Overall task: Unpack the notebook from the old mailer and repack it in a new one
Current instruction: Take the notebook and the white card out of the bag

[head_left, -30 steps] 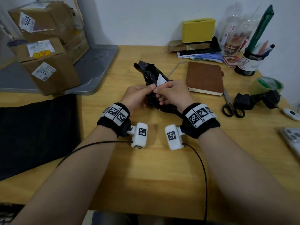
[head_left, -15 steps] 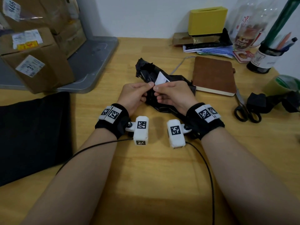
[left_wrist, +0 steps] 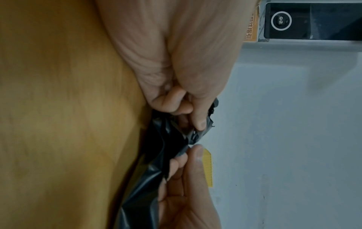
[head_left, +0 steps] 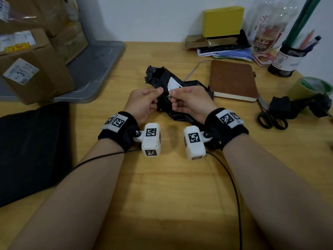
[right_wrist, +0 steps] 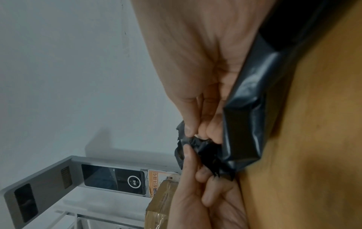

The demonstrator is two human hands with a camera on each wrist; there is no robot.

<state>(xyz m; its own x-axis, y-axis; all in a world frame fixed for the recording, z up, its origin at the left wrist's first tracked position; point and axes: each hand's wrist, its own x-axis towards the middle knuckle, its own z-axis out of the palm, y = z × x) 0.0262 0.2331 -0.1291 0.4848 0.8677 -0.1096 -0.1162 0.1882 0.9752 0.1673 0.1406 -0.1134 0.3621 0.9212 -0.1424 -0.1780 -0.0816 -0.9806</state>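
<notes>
At desk centre | left hand (head_left: 144, 103) and right hand (head_left: 189, 101) pinch crumpled old mailer (head_left: 180, 112) | thin, limp, slippery film; best held at torn edge | notebook (head_left: 234, 80) stiff, lies beside

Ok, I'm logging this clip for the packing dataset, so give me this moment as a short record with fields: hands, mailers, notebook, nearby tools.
left hand: pinches the crumpled old mailer
right hand: pinches the same mailer, close to the left hand
white label: on the old mailer, just above the hands
notebook: brown, closed, out of the mailer, flat on the desk
flat black mailer: lies at the desk's left edge
scissors: right of the notebook
</notes>
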